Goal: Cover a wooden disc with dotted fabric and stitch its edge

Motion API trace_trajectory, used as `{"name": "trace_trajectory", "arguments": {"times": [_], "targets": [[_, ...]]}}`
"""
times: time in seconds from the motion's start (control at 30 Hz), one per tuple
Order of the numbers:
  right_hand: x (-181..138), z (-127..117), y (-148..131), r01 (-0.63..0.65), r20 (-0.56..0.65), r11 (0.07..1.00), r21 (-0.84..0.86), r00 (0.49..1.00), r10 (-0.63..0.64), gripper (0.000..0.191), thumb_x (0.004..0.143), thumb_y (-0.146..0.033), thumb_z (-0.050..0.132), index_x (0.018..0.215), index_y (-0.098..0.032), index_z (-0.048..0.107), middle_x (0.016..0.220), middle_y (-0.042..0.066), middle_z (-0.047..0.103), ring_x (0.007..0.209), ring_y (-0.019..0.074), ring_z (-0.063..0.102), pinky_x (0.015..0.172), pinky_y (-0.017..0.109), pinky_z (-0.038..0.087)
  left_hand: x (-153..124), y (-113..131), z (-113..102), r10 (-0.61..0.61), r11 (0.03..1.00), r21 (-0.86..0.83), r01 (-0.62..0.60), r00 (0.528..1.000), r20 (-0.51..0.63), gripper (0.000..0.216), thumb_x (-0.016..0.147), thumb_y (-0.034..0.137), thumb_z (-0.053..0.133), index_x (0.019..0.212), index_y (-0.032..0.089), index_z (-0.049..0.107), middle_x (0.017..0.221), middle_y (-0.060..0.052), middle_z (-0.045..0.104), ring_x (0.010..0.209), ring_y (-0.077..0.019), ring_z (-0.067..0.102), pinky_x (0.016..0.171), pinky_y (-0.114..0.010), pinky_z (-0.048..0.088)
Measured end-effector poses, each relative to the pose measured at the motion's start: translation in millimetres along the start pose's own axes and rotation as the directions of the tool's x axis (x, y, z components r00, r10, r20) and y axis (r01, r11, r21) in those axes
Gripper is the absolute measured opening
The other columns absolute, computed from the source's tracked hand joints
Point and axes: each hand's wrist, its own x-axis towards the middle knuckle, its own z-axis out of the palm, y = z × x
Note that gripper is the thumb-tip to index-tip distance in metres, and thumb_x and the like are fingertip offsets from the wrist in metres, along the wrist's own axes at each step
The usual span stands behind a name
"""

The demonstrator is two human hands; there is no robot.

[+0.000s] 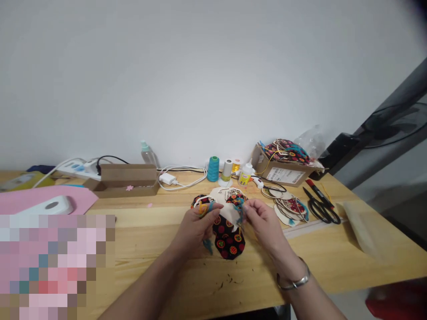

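Note:
Both my hands meet over the middle of the wooden table [150,249]. My left hand [195,226] is closed on a fabric-covered craft piece [229,238] in black cloth with red and yellow dots, holding it by its upper left edge. My right hand [263,222] pinches a teal thread or tassel [239,208] at the piece's upper right. A silver bracelet [295,281] circles my right wrist. More patterned pieces and pale cut-out wooden shapes [225,194] lie just behind my hands.
Black scissors [322,208] and a stack of finished pieces [290,209] lie to the right. A cardboard box [283,171] of pieces, thread spools [213,169], a glue bottle [246,174], a charger [168,178], an open box [125,180] and pink paper [43,198] line the back.

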Motion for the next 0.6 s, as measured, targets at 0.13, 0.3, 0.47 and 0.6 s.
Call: {"name": "trace_trajectory", "arguments": {"times": [0.13, 0.3, 0.47, 0.6], "targets": [[-0.5, 24.2, -7.7, -0.018, 0.118, 0.999, 0.035, 0.993, 0.014, 0.023, 0.077, -0.035, 0.058, 0.063, -0.017, 0.054, 0.052, -0.003, 0.051, 0.050, 0.0096, 0.045, 0.049, 0.021, 0.037, -2.3, -0.8, 5.1, -0.026, 0.997, 0.073, 0.026, 1.000, 0.010, 0.032, 0.065, 0.031, 0.075, 0.091, 0.014, 0.068, 0.053, 0.004, 0.053, 0.040, -0.0048, 0.041, 0.037, -0.016, 0.028], [0.9, 32.6, -7.3, -0.072, 0.154, 0.993, 0.089, 0.986, 0.058, 0.020, 0.074, -0.032, 0.061, 0.063, -0.016, 0.057, 0.051, -0.003, 0.053, 0.047, 0.0093, 0.047, 0.045, 0.020, 0.035, -2.4, 1.7, 5.4, -0.006, 0.994, 0.105, 0.008, 1.000, -0.019, 0.025, 0.063, 0.033, 0.076, 0.060, 0.012, 0.062, 0.045, 0.005, 0.049, 0.037, -0.0040, 0.037, 0.036, -0.016, 0.023], [7.5, 24.8, -1.2, -0.096, 0.041, 0.975, 0.198, 0.995, 0.090, 0.023, 0.075, -0.038, 0.059, 0.067, -0.017, 0.053, 0.058, -0.002, 0.057, 0.048, 0.0098, 0.050, 0.041, 0.019, 0.035, 0.4, 1.6, 4.5, 0.002, 0.999, 0.044, 0.001, 0.997, -0.071, 0.037, 0.064, 0.038, 0.074, 0.052, 0.016, 0.047, 0.039, 0.010, 0.033, 0.034, -0.0021, 0.024, 0.035, -0.016, 0.016], [13.7, 13.0, 0.0, -0.082, -0.040, 0.947, 0.312, 0.994, 0.099, 0.032, 0.074, -0.043, 0.060, 0.063, -0.018, 0.043, 0.050, -0.008, 0.041, 0.038, 0.0037, 0.030, 0.037, 0.016, 0.024, 3.0, 1.7, 4.9, -0.010, 1.000, -0.031, 0.007, 0.996, -0.093, 0.040, 0.063, 0.041, 0.074, 0.056, 0.018, 0.042, 0.041, 0.013, 0.027, 0.035, -0.0018, 0.019, 0.034, -0.015, 0.015]]}}
